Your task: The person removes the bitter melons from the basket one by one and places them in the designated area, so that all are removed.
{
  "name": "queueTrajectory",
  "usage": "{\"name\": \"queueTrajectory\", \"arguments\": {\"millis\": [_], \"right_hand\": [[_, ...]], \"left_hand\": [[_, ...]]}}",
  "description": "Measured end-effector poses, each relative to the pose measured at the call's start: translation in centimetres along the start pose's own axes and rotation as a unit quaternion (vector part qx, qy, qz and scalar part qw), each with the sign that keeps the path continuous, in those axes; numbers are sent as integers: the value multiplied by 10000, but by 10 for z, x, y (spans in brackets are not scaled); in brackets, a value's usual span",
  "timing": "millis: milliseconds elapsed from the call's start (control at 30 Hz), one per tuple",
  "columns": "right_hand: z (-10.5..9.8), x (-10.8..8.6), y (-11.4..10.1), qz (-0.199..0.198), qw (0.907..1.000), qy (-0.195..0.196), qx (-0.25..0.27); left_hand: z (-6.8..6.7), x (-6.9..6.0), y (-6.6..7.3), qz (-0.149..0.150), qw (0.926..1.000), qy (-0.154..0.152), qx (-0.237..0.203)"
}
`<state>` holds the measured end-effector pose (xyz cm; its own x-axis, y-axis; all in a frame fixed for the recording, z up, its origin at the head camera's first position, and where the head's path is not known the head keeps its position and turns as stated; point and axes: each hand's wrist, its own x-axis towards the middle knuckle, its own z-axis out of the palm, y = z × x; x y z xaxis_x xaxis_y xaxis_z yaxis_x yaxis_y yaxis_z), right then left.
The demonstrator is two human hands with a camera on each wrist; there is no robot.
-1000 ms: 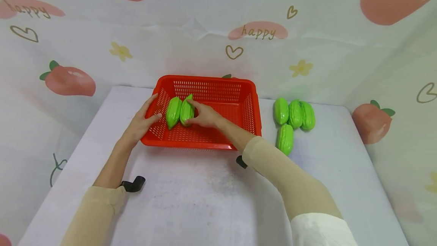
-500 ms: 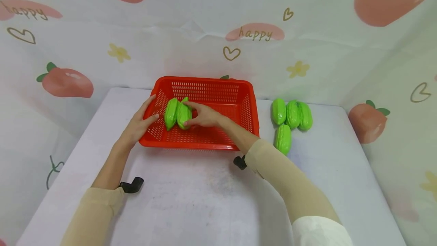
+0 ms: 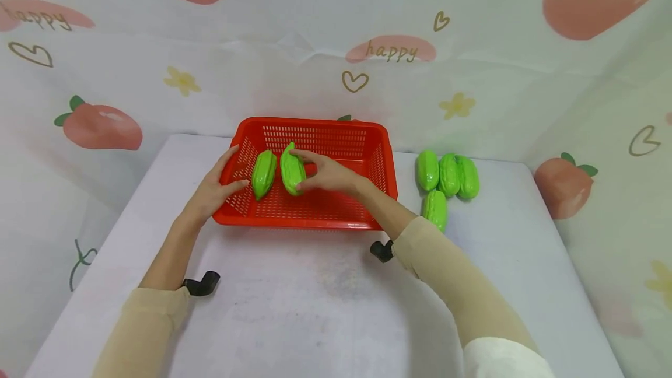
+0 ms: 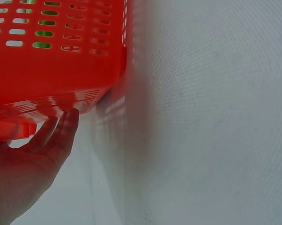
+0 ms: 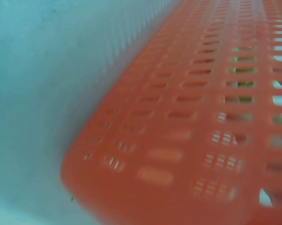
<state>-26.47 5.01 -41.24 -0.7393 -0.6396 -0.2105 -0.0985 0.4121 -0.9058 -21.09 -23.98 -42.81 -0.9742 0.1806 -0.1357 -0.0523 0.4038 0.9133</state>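
In the head view, my right hand (image 3: 331, 174) holds a glossy, ridged green fruit (image 3: 291, 171) between thumb and fingers, inside the red plastic basket (image 3: 310, 223). Its narrow tip points to the back. A second ridged green fruit (image 3: 263, 174) lies to its left in the basket, a small gap between them. My left hand (image 3: 212, 191) grips the basket's left rim, thumb inside. The left wrist view has that hand (image 4: 35, 164) with its fingers against the outer wall of the basket (image 4: 52, 70). The right wrist view shows the basket wall (image 5: 131, 108) but not my right hand.
Right of the basket, several more green fruits (image 3: 448, 175) sit together on the white-covered table (image 3: 325, 308), with one fruit (image 3: 435, 210) in front of the others, partly behind my right sleeve. A printed cloth (image 3: 294, 16) hangs behind the table.
The right hand has moved rightward with its green fruit, away from the fruit on the left, and a gap has opened between the two. The left hand stays on the rim.
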Motion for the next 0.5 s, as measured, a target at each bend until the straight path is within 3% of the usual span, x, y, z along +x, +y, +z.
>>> {"name": "queueTrajectory", "arguments": {"millis": [233, 500], "right_hand": [[-9, -16, -1, -47, 9992, 31, 401], [-13, -28, 0, -132, 9963, 395, 746]], "left_hand": [[-2, 3, -3, -120, 9999, -49, -84], [-1, 0, -1, -115, 9999, -3, -40]]}}
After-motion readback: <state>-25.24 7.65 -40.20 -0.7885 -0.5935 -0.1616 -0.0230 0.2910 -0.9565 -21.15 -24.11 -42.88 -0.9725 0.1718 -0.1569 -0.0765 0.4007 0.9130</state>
